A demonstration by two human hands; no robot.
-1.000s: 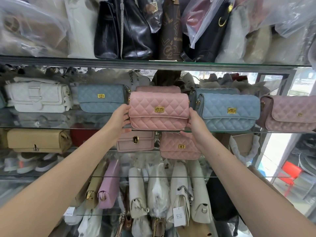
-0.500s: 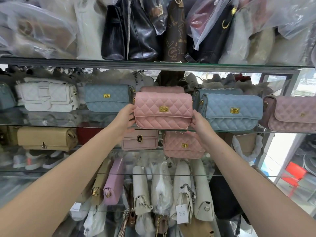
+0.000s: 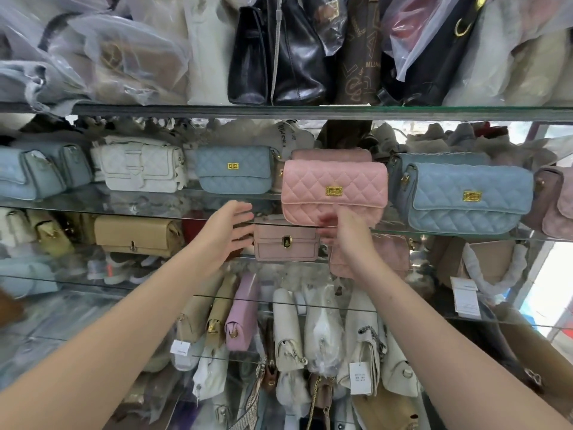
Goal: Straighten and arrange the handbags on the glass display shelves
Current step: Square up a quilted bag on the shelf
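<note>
A pink quilted handbag [image 3: 335,187] with a gold clasp stands upright on the middle glass shelf [image 3: 186,201], between a small blue quilted bag [image 3: 234,169] and a larger blue quilted bag [image 3: 465,197]. My left hand [image 3: 231,231] hovers open below and left of the pink bag, not touching it. Blurred by motion, my right hand [image 3: 350,234] is just under the bag's bottom edge with fingers apart, in front of a dusty-pink clasp bag [image 3: 286,243] and another pink quilted bag [image 3: 393,252] one shelf down.
A white quilted bag [image 3: 142,164] and pale blue bags [image 3: 34,175] sit further left on the same shelf, a mauve bag [image 3: 555,200] at the right. Black bags [image 3: 279,51] and plastic-wrapped bags fill the top shelf. A tan bag [image 3: 136,235] and upright cream bags [image 3: 288,330] crowd lower shelves.
Both hands have let go of the pink quilted bag and dropped below it. The bag now stands alone on the shelf. The view has shifted left.
</note>
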